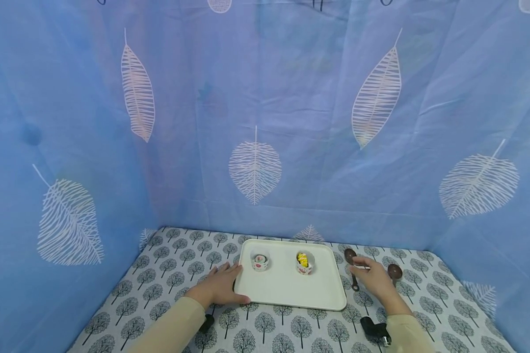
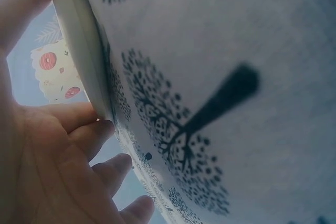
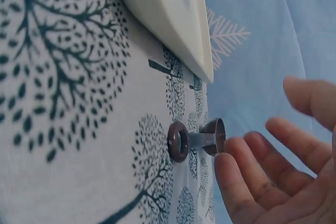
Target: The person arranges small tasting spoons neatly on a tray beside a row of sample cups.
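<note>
A white tray (image 1: 291,289) lies on the tree-print tablecloth (image 1: 168,260). Two small patterned paper cups stand on it: the left cup (image 1: 260,261) with red marks, the right cup (image 1: 305,263) with something yellow inside. My left hand (image 1: 227,282) rests against the tray's left edge, fingers fairly straight; in the left wrist view the fingers (image 2: 89,124) touch the rim (image 2: 79,51). My right hand (image 1: 367,272) hovers open over a brown spoon (image 1: 351,256) right of the tray. In the right wrist view its fingertips (image 3: 228,163) are next to the spoon's handle (image 3: 181,141); contact is unclear.
A second brown spoon (image 1: 395,271) lies further right. Blue leaf-print cloth (image 1: 265,122) walls the table at the back and both sides. A black wrist device (image 1: 375,328) sits on my right forearm. Bare tablecloth runs in front of the tray.
</note>
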Available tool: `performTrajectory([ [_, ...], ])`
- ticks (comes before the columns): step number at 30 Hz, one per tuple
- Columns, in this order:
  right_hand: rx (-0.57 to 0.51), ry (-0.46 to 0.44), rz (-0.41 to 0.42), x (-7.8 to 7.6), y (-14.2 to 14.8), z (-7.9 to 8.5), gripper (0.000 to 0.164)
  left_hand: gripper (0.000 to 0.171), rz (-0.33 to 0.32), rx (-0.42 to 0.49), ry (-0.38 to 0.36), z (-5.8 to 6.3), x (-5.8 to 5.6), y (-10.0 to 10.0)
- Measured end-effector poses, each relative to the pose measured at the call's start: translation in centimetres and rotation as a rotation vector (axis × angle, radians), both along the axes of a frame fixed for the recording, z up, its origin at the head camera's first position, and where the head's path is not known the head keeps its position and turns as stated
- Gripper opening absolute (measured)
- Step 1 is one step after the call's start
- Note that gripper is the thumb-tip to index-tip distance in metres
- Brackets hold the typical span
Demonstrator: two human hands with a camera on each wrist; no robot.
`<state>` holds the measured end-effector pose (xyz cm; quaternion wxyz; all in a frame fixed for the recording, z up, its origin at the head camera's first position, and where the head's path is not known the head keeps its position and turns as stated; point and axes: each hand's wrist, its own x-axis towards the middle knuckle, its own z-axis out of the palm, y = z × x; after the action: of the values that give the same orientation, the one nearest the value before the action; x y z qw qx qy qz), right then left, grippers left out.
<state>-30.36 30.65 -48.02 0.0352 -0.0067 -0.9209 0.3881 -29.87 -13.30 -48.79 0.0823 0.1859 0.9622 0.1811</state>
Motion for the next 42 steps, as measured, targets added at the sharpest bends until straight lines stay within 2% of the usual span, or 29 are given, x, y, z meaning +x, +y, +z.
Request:
performTrajectory([
  [13,-0.089,0.024,-0.066,-1.3,0.2,-1.0,0.052,0.109,0.005,0.002,-0.009,0.0,-0.1,-0.1],
  [21,-0.087,0.015,-0.097,-1.9,0.4,-1.9,0.051,0.108,-0.003,-0.005,-0.01,0.0,0.0,0.1],
  [30,-0.112,0.005,-0.123,-2.4,0.7,-3.0,0.052,0.107,0.001,-0.003,-0.012,0.6,0.3,0.2],
  [35,-0.129,-0.013,-0.12,-2.4,0.6,-3.0,0.052,0.107,-0.005,-0.006,-0.002,0.6,0.4,0.2],
  [42,-0.093,-0.024,-0.126,-2.5,0.4,-2.7,0.051,0.107,-0.008,-0.008,0.002,0.4,0.2,0.1],
])
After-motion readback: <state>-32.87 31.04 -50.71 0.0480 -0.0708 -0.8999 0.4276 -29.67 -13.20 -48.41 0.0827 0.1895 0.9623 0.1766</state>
